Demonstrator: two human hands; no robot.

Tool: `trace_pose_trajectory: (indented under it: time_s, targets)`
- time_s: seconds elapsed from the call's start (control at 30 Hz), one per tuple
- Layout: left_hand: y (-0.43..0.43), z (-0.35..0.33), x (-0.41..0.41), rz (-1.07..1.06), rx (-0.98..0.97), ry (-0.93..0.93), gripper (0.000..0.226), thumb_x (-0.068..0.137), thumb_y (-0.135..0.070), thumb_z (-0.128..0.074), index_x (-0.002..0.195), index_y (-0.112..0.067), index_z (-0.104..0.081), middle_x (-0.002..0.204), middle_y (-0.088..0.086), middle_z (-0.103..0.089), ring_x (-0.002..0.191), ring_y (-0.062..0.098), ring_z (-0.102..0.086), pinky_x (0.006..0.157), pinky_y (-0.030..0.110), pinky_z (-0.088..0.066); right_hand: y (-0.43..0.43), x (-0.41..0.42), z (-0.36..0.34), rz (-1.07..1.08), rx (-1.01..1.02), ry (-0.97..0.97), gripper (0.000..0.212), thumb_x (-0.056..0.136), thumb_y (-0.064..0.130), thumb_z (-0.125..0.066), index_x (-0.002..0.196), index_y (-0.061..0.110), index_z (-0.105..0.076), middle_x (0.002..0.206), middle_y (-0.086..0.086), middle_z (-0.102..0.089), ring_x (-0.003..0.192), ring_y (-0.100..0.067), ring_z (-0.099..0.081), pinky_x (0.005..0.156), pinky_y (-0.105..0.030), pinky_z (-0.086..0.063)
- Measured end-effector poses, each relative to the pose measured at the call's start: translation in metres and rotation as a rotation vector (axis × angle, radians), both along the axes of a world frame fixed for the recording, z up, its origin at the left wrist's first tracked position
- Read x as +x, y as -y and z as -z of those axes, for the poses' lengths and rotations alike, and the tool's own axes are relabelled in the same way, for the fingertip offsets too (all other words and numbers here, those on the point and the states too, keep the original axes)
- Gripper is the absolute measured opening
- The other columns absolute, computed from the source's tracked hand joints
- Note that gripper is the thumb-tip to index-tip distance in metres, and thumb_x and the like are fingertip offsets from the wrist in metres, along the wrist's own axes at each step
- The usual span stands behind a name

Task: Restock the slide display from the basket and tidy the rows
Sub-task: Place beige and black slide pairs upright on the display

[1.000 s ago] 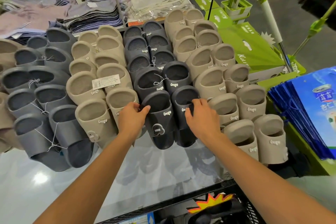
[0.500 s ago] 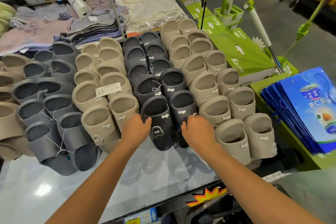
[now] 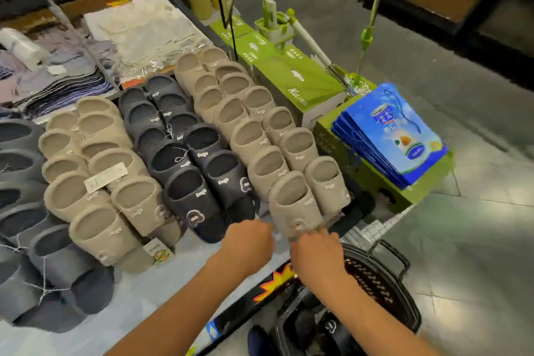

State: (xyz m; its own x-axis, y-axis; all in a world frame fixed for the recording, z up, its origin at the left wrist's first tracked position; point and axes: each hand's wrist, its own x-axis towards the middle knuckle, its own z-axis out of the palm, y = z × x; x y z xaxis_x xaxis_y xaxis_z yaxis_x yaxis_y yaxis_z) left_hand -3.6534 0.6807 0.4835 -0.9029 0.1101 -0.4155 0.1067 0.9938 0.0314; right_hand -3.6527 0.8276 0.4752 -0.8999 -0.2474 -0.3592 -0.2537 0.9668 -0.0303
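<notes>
Rows of slides lie on the white display table (image 3: 150, 283): grey at the left, beige, black (image 3: 190, 199), then beige at the right. The front beige slide (image 3: 291, 205) of the right row sits at the table's front edge. My right hand (image 3: 316, 254) pinches its toe end with curled fingers. Just left of that toe is my left hand (image 3: 248, 243), its fingers also curled; motion blur hides whether it holds anything. A black basket (image 3: 393, 295) stands below the table edge at lower right, with dark slides (image 3: 332, 329) inside.
Green boxes (image 3: 291, 81) and a stack of blue bags (image 3: 401, 139) crowd the table's right side. Mop poles (image 3: 309, 37) stand behind them. Folded clothes (image 3: 66, 87) lie at the back left. The aisle floor (image 3: 476, 240) opens to the right.
Both hands left the front black pair and moved right and toward me, to the front slide of the right beige row. The view swung right, showing the basket.
</notes>
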Motion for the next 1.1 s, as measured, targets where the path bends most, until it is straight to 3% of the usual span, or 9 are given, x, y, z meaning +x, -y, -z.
trace_pose_trajectory:
  time_s: [0.13, 0.23, 0.33, 0.53, 0.77, 0.97, 1.1]
  targets:
    - [-0.059, 0.011, 0.011, 0.238, 0.016, 0.015, 0.029, 0.100, -0.032, -0.041, 0.106, -0.012, -0.061, 0.109, 0.013, -0.067, 0.103, 0.033, -0.062, 0.084, 0.041, -0.048, -0.067, 0.035, 0.009, 0.211, 0.018, 0.054, 0.027, 0.081, 0.039, -0.067, 0.088, 0.014, -0.073, 0.091, -0.010, -0.071, 0.092, -0.031, -0.065, 0.083, -0.042, -0.046]
    - [-0.101, 0.016, 0.015, 0.417, 0.057, -0.022, 0.026, 0.091, -0.039, -0.059, 0.091, -0.014, -0.066, 0.092, 0.010, -0.070, 0.086, 0.027, -0.067, 0.072, 0.031, -0.050, -0.117, 0.061, 0.030, 0.324, 0.048, 0.115, 0.037, 0.094, 0.038, -0.044, 0.117, 0.017, -0.064, 0.119, -0.007, -0.065, 0.114, -0.029, -0.056, 0.096, -0.040, -0.038]
    - [-0.137, 0.044, 0.024, 0.419, 0.100, 0.100, 0.032, 0.099, -0.036, -0.042, 0.110, -0.011, -0.060, 0.116, 0.014, -0.063, 0.110, 0.034, -0.058, 0.084, 0.040, -0.047, -0.158, 0.083, 0.047, 0.437, 0.045, 0.147, 0.038, 0.096, 0.040, -0.039, 0.118, 0.017, -0.061, 0.122, -0.006, -0.063, 0.115, -0.029, -0.056, 0.094, -0.040, -0.040]
    - [-0.193, 0.110, 0.037, 0.467, 0.043, 0.264, 0.036, 0.102, -0.037, -0.036, 0.125, -0.013, -0.050, 0.125, 0.012, -0.055, 0.118, 0.032, -0.050, 0.092, 0.042, -0.044, -0.218, 0.119, 0.095, 0.626, -0.024, 0.197, 0.040, 0.097, 0.044, -0.038, 0.118, 0.017, -0.059, 0.119, -0.006, -0.063, 0.112, -0.028, -0.058, 0.090, -0.038, -0.046]
    - [-0.221, 0.204, 0.050, 0.354, 0.038, 0.414, 0.031, 0.099, -0.039, -0.041, 0.116, -0.016, -0.053, 0.119, 0.009, -0.060, 0.111, 0.031, -0.059, 0.086, 0.041, -0.049, -0.251, 0.141, 0.183, 0.714, -0.072, 0.360, 0.039, 0.097, 0.042, -0.039, 0.121, 0.016, -0.055, 0.120, -0.006, -0.061, 0.115, -0.028, -0.056, 0.090, -0.039, -0.045]
    - [-0.231, 0.303, 0.036, 0.220, -0.008, 0.574, 0.032, 0.098, -0.037, -0.041, 0.123, -0.020, -0.051, 0.125, 0.006, -0.059, 0.115, 0.029, -0.057, 0.092, 0.038, -0.047, -0.253, 0.151, 0.279, 0.801, -0.129, 0.512, 0.037, 0.097, 0.041, -0.041, 0.120, 0.016, -0.053, 0.120, -0.005, -0.060, 0.115, -0.028, -0.055, 0.092, -0.038, -0.045]
    - [-0.246, 0.387, 0.015, -0.015, 0.104, 0.608, 0.027, 0.097, -0.033, -0.048, 0.117, -0.017, -0.056, 0.119, 0.006, -0.063, 0.108, 0.027, -0.060, 0.084, 0.029, -0.046, -0.250, 0.152, 0.358, 0.880, -0.179, 0.566, 0.039, 0.096, 0.040, -0.042, 0.125, 0.015, -0.049, 0.124, -0.005, -0.058, 0.117, -0.026, -0.052, 0.095, -0.039, -0.046]
